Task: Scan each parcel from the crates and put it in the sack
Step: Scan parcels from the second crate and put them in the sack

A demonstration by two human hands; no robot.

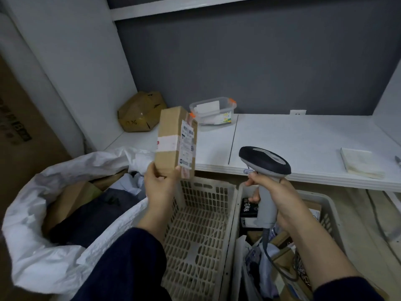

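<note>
My left hand (159,183) holds a slim brown cardboard parcel (171,137) upright by its lower end, its white shipping label turned to the right. My right hand (275,192) grips a grey handheld scanner (264,161) with a dark head, level with the parcel and a short way to its right. A white woven sack (43,246) gapes open at lower left with boxes and dark bags inside. Below the parcel stands a beige lattice crate (201,224) with nothing in it. The grey crate (325,205) to its right holds several parcels.
A white counter (293,140) runs behind the crates. On it sit a crumpled cardboard box (141,111) in the back left corner, a clear plastic tub (213,111) with orange clips, and a notepad (361,162) at the right. A large brown carton (19,131) stands at far left.
</note>
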